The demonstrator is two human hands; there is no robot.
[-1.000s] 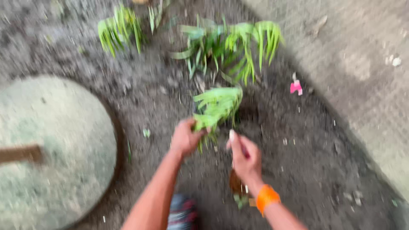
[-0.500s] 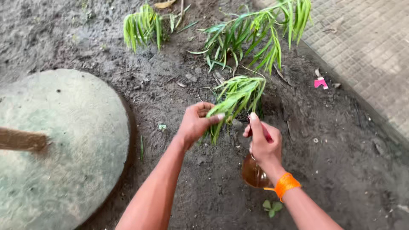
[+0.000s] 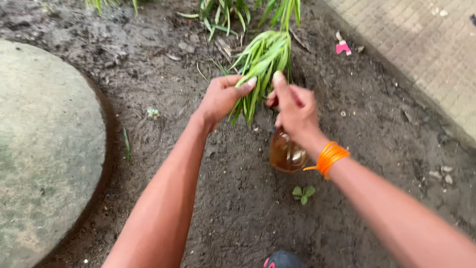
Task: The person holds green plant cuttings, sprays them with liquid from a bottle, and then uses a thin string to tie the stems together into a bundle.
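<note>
Over the dark soil bed (image 3: 238, 198), the left hand (image 3: 220, 97) is closed around the base of a small plant (image 3: 263, 59) with long narrow green leaves, gripping the bunched blades so that they fan up and away. The right hand (image 3: 295, 109), just beside it and touching the same leaves, is curled shut on a reddish handle, thumb raised; a brown, glossy rounded tool or vessel (image 3: 286, 155) hangs beneath it, its exact kind unclear. An orange band (image 3: 328, 156) circles the right wrist. The plant's roots cannot be seen, so whether it already sits in the ground is hard to judge; it appears held, not yet left standing alone. More leafy plants (image 3: 223, 10) stand further off, a round stone slab (image 3: 44, 149) lies left, and paving (image 3: 426, 44) runs along the right.
</note>
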